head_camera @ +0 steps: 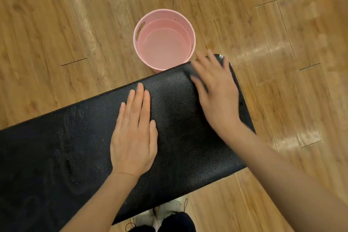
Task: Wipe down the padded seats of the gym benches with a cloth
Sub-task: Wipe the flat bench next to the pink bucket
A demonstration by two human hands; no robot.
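Observation:
The black padded bench seat (79, 149) runs from the lower left to the right across the head view. My left hand (134, 137) lies flat on the middle of the seat, fingers straight and together. My right hand (216, 90) is motion-blurred near the seat's far right end, fingers spread and pressing down on a dark grey cloth (195, 74). Only a blurred strip of the cloth shows by the fingertips; the rest is hidden under the hand. The seat's left part shows wet streaks.
A pink bucket (163, 15) holding water stands on the wooden floor (56, 24) just beyond the bench's far edge, close to my right fingertips. My shoes (169, 211) and dark trouser legs show below the near edge.

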